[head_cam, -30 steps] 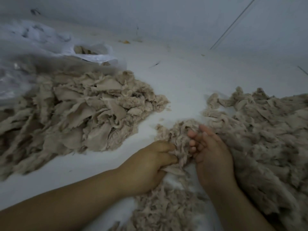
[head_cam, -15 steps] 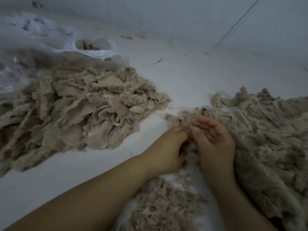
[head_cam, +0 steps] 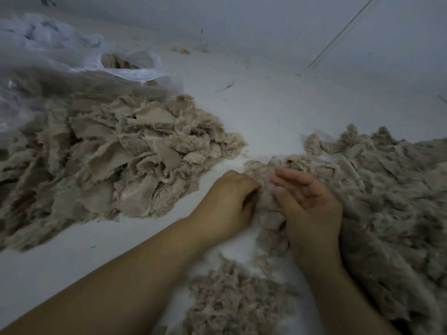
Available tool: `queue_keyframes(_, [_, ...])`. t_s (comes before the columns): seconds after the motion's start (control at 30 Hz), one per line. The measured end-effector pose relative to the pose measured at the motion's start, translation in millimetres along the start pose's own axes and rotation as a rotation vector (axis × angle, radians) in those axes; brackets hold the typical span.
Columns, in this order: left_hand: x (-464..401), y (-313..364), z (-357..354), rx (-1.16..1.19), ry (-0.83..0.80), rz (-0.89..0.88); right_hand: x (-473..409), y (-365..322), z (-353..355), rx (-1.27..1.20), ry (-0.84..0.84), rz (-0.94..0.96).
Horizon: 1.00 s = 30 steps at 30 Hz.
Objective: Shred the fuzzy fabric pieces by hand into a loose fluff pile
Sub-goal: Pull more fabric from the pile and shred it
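Note:
A big heap of beige fuzzy fabric pieces [head_cam: 116,160] lies on the left of the white surface. A wide pile of shredded beige fluff [head_cam: 387,197] spreads on the right. Between them my left hand [head_cam: 227,201] grips one side of a small fuzzy fabric piece [head_cam: 267,201], fingers curled into it. My right hand [head_cam: 312,209] holds the other side, thumb pressed on the piece and fingers curled above it. A smaller patch of loose fluff [head_cam: 232,303] lies below the hands, between my forearms.
A translucent plastic bag [head_cam: 79,59] with more beige fabric in its mouth lies at the back left, partly over the heap. The white surface [head_cam: 278,105] meets a pale wall at the back. A few small scraps dot the far surface.
Both hands have shifted forward, away from me, with the fabric piece. They now sit closer together at the near edge of the right fluff pile.

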State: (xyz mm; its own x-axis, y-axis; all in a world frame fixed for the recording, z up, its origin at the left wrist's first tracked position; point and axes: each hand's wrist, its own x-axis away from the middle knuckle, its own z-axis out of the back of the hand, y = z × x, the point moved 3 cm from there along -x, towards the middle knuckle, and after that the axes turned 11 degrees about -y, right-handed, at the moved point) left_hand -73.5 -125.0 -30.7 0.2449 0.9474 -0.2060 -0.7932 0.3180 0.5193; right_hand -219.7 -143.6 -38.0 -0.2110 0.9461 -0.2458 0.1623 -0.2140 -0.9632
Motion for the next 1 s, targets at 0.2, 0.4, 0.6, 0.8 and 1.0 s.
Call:
queue_keyframes(0.2, [-0.4,0.8,-5.1,0.027,-0.031,-0.048,-7.7,10.9,-5.0,-0.493,-0.085,-0.33])
queue_keyframes(0.4, [3.8,-18.9,5.0,0.063,0.126,0.067,-6.1,13.8,0.4,-0.331,-0.006,-0.31])
queue_keyframes(0.6, [4.7,-11.9,8.4,0.553,0.257,0.13,-2.9,7.4,-5.7,0.037,-0.112,-0.256])
queue_keyframes(0.8, [2.9,-7.2,0.9,0.528,0.192,0.104,-2.1,7.1,-8.1,0.21,-0.195,-0.192])
queue_keyframes(1.0, [0.2,-16.8,-4.1,0.858,0.069,0.187,-0.6,5.0,-6.4,0.154,-0.099,-0.224])
